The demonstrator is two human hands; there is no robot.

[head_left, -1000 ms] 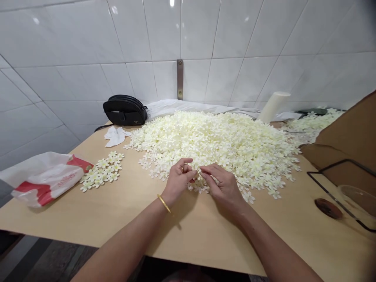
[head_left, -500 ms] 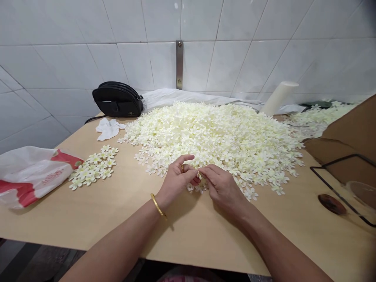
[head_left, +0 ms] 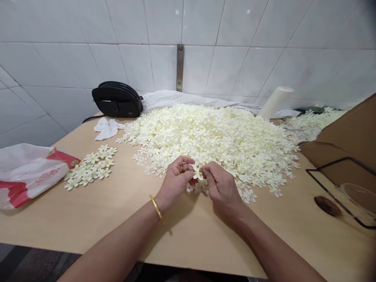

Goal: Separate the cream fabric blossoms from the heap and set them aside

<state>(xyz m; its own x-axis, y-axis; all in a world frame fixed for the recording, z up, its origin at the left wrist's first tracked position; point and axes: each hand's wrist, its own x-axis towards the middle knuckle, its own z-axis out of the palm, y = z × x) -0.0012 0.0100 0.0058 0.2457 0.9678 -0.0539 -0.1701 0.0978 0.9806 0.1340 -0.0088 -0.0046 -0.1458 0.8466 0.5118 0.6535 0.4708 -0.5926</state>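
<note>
Just in front of a large heap of pale yellow-white artificial flowers [head_left: 211, 133], my two hands meet over the table. Between the fingertips is one small flower [head_left: 198, 173], its petals facing me. My left hand [head_left: 178, 176], with a ring and a gold bangle, pinches the flower's left side. The thumb and forefinger of my right hand [head_left: 220, 184] are closed at its right edge. Several loose flowers lie on the table just beneath the fingers.
At left, a small group of flowers [head_left: 91, 166] lies beside a red-and-white plastic bag [head_left: 32, 174]. Behind are a crumpled tissue [head_left: 107, 128] and a black bag [head_left: 117, 100]. A white roll [head_left: 274, 102] leans at the back. Cardboard [head_left: 346, 137] and a black metal frame [head_left: 329, 192] stand at right.
The flower between my fingertips now shows its face, where before the fingers mostly hid it. My right fingers have curled in more and shifted slightly. The view has tilted a little.
</note>
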